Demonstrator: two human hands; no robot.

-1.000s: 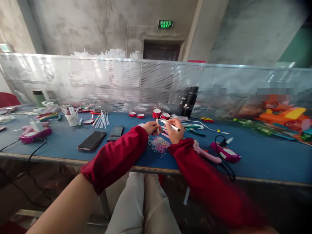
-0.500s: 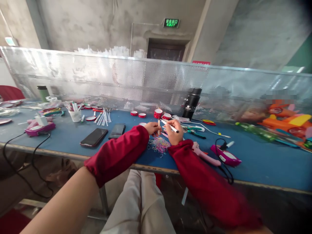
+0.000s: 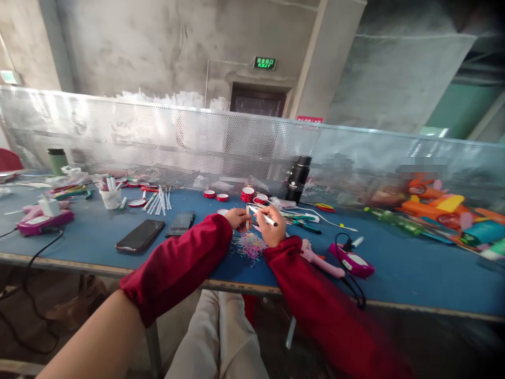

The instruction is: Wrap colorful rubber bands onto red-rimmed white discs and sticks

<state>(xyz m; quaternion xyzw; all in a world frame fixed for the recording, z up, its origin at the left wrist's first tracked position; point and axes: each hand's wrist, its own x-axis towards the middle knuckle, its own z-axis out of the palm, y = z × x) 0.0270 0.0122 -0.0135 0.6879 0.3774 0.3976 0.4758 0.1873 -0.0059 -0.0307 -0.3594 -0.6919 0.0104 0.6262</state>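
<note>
White pen (image 3: 262,216), slim with a dark tip, sits in my right hand (image 3: 271,227), fingers closed round its middle; its long axis runs from upper left down to lower right, the near end pointing toward my left hand (image 3: 238,217). That left hand pinches a short pale stick (image 3: 248,217) upright, fingers shut on it, just beside the pen's left end, so the two pieces nearly touch (whether they actually meet I cannot tell at this size). Both hands hover low over the blue worktop (image 3: 414,263), directly above a loose heap of small pastel rubber bands (image 3: 248,246). Of the two, the right hand is nearer the pink glue gun (image 3: 352,260), which lies well to its right with a black cable looping off the edge. Two dark phones (image 3: 140,235) lie to the left, well apart from my sleeves.
</note>
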